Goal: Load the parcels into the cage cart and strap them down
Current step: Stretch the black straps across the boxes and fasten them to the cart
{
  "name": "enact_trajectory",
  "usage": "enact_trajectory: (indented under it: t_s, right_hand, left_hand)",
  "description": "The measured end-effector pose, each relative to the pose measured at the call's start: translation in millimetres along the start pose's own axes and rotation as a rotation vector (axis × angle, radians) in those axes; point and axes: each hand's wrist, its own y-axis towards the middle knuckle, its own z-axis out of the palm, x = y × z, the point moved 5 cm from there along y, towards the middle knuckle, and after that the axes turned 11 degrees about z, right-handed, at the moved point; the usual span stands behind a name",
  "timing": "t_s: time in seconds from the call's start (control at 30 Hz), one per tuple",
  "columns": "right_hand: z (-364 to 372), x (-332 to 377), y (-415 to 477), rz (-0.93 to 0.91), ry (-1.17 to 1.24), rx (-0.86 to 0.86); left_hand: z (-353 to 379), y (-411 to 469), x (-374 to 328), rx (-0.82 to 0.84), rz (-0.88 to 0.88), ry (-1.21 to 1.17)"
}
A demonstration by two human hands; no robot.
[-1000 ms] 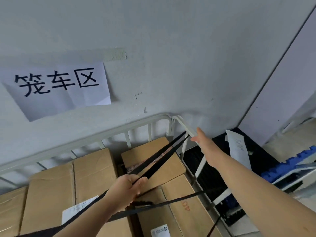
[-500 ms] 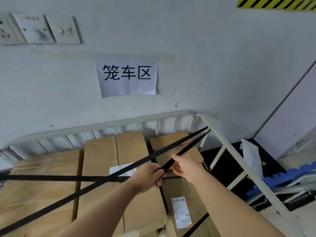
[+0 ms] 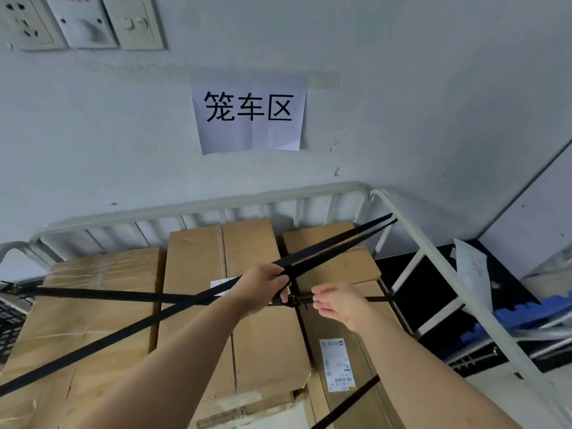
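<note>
— Well, parcels (image 3: 247,305)?
— Brown cardboard, flat-topped, packed tight inside white tubular cage cart (image 3: 198,209); one torn at near corner.
— Straps?
— Black flat webbing (image 3: 102,339) crossing over lids, doubled toward far right rail.
— Hands?
— Left hand (image 3: 263,287) fisted around webbing; right hand (image 3: 335,301) pinching small buckle (image 3: 294,300) just beside it.

Soft, even, dim-cool light; wide-angle bending at edges, slight blur throughout.
</note>
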Motion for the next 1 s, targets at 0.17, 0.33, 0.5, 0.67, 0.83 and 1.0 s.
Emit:
enact_trajectory:
  t_s: [0.17,0.33,0.5,0.67,0.83,1.0]
  right_hand:
    - [17.5,-0.4,39.4,-0.162,-0.357,-0.097]
    - [13.8,-5.0,62.7,-0.013,-0.554,-0.055]
    - [19.5,-25.2,63.4,0.118,-0.755,0.118]
    - [-5.5,-10.0,72.0,-0.248,-0.842,-0.081]
    - [7.8,-0.6,64.1,-0.519,-1.130,-0.132]
    - [21.9,-10.7,46.8,-0.648,-1.141,-0.039]
  left_hand:
    - [-0.2,19.6,1.9,0.025,-0.028,0.043]
    - [-3.9,38.5,11.3,-0.037,-0.028,0.177]
    - [15.5,65.4,7.1,-0.078,-0.002,0.186]
    - [19.6,67.7,5.8,-0.019,-0.020,0.269]
    - [-11.9,65.4,-6.0,-0.171,0.060,0.179]
    - [31.2,95.9,-2.5,-0.027,0.011,0.160]
